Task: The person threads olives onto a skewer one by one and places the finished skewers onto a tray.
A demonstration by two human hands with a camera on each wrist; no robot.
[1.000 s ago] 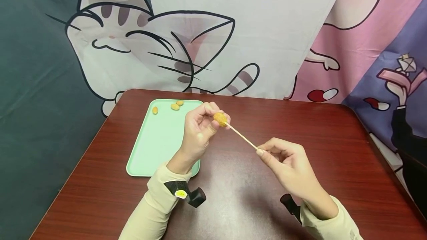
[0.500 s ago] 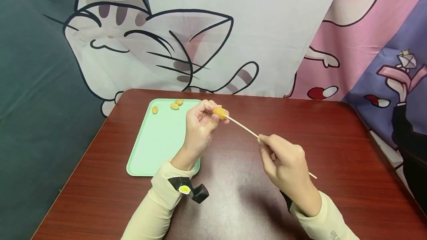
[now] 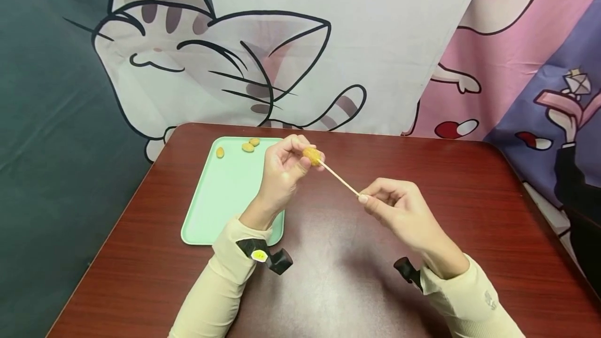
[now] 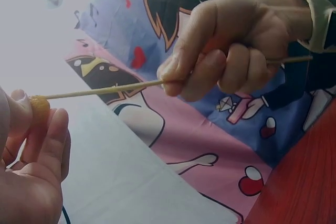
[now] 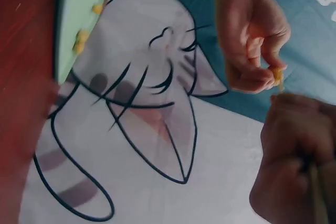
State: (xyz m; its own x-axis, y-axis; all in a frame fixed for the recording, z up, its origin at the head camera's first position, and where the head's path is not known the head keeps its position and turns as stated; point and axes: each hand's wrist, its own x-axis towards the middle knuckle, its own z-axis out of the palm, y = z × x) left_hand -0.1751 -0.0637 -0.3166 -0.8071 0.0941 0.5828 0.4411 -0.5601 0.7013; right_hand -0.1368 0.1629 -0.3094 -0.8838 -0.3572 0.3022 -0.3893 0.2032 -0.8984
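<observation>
A yellow-orange oval piece [image 3: 312,156] is pinched between the thumb and fingers of the left hand [image 3: 280,173], above the tray's right side. From it a thin wooden stick [image 3: 339,178] slants down to the right hand [image 3: 404,213], whose thumb and forefinger pinch it. In the left wrist view the stick [image 4: 105,90] meets the piece [image 4: 40,109], and its far end comes out behind the right hand [image 4: 231,48]. The right wrist view shows the left hand [image 5: 252,35] holding the piece [image 5: 276,75] close to the right hand [image 5: 296,156].
A pale green tray [image 3: 218,197] lies on the left of the reddish-brown table [image 3: 357,275]. Three small yellow oval pieces rest near its far edge, one [image 3: 220,152] apart from the other two [image 3: 248,147]. A printed cloth [image 3: 385,51] hangs behind the table.
The right hand has turned over and back along the stick, with its palm side showing again. The left hand and the piece have moved slightly up.
</observation>
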